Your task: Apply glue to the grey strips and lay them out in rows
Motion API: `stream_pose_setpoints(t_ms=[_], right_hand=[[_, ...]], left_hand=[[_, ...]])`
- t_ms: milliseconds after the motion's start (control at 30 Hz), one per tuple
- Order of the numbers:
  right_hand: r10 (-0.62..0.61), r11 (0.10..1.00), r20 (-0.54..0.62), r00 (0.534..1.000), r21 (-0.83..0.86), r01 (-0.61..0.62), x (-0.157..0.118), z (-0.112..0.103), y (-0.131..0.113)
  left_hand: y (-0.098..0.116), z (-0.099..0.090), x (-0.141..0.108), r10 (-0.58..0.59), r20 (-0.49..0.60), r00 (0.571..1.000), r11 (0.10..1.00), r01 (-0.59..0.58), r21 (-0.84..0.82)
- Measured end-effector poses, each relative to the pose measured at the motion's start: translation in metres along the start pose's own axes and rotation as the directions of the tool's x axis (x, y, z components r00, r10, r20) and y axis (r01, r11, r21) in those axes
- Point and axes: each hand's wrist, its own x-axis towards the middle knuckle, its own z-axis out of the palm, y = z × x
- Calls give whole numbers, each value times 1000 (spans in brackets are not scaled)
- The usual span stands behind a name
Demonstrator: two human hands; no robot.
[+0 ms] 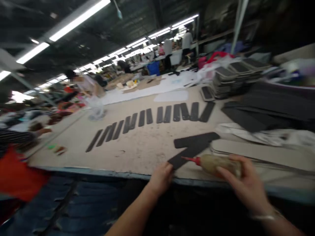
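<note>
My right hand (248,185) is wrapped round a yellowish squeeze bottle (219,165) with a red nozzle. The bottle lies nearly level, its tip pointing left over a dark grey strip (189,153). At the table's front edge, my left hand (161,178) has its fingers closed on the near end of that strip. A second dark strip (197,140) overlaps it at the far end. Beyond my hands, several small dark strips (147,116) lie in a curved row on the table; a few at the right look glossy.
Stacks of dark, pale-edged pieces (226,78) stand at the back right. Dark sheets (273,101), white cloth (265,133) and long pale boards (261,154) cover the right side. A person (88,83) bends over the table's far left. A striped sleeve (17,136) reaches in at left.
</note>
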Motion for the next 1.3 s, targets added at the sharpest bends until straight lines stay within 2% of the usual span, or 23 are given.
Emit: stream_pose_setpoints(t_ms=[67, 167, 300, 533, 633, 833, 1100, 1300], right_hand=[[-104, 992, 96, 990, -66, 110, -7, -10, -1], [-197, 972, 213, 957, -85, 219, -11, 4, -4], [-226, 967, 288, 931, -52, 250, -14, 23, -12], [-292, 952, 384, 876, 30, 305, -16, 35, -15], [-292, 952, 403, 867, 42, 302, -17, 39, -16], [-271, 949, 357, 894, -57, 310, -11, 31, -13], [-237, 925, 167, 957, -263, 275, 16, 5, 11], [-225, 902, 69, 972, -363, 235, 29, -2, 26]], left_hand=[[-8, 3, 1, 8, -43, 999, 997, -12, -73], [-17, 4, 1, 78, -59, 995, 990, -84, -110], [-20, 3, -3, 126, -83, 989, 991, -130, -44], [-23, 5, 0, 179, -117, 977, 984, -177, 23], [-23, 4, 0, 170, -113, 979, 985, -169, 19], [-24, 3, 1, 150, -96, 984, 989, -149, 21], [-27, 3, 2, 156, -90, 984, 986, -150, 70], [-29, 4, 3, 166, -89, 982, 984, -158, 86]])
